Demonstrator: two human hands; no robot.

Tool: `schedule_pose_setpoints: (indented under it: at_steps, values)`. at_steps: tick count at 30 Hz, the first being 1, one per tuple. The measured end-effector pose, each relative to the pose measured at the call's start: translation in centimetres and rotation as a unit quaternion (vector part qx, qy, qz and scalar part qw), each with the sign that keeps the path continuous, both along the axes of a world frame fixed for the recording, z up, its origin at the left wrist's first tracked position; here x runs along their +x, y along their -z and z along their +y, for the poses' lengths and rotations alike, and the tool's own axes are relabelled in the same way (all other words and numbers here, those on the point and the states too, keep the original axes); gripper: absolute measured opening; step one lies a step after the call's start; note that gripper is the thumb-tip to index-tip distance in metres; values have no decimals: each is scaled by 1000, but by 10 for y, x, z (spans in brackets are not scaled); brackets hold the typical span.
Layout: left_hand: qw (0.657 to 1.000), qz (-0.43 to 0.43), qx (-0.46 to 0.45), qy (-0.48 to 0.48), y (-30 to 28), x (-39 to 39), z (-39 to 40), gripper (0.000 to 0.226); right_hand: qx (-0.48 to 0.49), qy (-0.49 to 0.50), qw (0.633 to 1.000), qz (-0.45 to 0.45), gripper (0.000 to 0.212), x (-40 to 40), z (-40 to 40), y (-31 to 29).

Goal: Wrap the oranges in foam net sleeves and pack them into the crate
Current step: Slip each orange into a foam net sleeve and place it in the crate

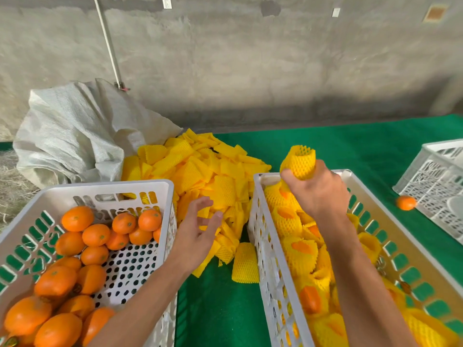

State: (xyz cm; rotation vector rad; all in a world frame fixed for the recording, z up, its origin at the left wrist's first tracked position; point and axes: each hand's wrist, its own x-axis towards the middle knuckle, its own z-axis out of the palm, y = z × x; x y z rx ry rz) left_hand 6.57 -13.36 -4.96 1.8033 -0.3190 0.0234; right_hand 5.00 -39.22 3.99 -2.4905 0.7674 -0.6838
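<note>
My right hand grips a yellow foam-net-sleeved orange over the far end of the right white crate. That crate holds several oranges wrapped in yellow sleeves. My left hand hovers open, fingers spread, over the near edge of the pile of loose yellow foam sleeves. It holds nothing. The left white crate holds several bare oranges.
A white woven sack lies behind the left crate. A third white crate stands at the right edge with a loose orange beside it. One sleeve lies on the green mat between the crates. A concrete wall stands behind.
</note>
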Motion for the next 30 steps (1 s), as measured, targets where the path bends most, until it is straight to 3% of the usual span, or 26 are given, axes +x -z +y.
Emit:
schedule_pose_setpoints:
  at_steps: [2,5,8,13,15,17,20,22,25,30]
  values:
    - [1000,12,2,-6,3,1,0,55,17,34,986,164,81,-7,-13,5]
    - [999,24,36,-11,4,3,1,58,86,-15,950,300,70,-18,-25,10]
    - [998,33,52,-5,5,2,1,47,140,-47,938,312,62,-25,-29,8]
    - [998,27,62,4,5,2,1,26,105,-30,945,310,61,-22,-28,11]
    - [999,3,36,-8,3,1,1,18,54,12,958,283,73,-15,-23,12]
    - [999,-23,19,-26,1,1,2,13,-9,29,982,189,76,-7,-9,7]
    - [997,-57,6,-50,-1,0,2,13,-69,-71,994,-38,47,4,27,3]
    - [995,-70,-6,-73,-2,1,3,15,-73,-181,978,-75,29,7,62,11]
    - [988,-78,-51,-122,-7,3,6,17,-108,-301,946,53,29,23,111,43]
    - [978,-67,-107,-166,-10,6,9,17,-69,-329,904,266,37,71,138,108]
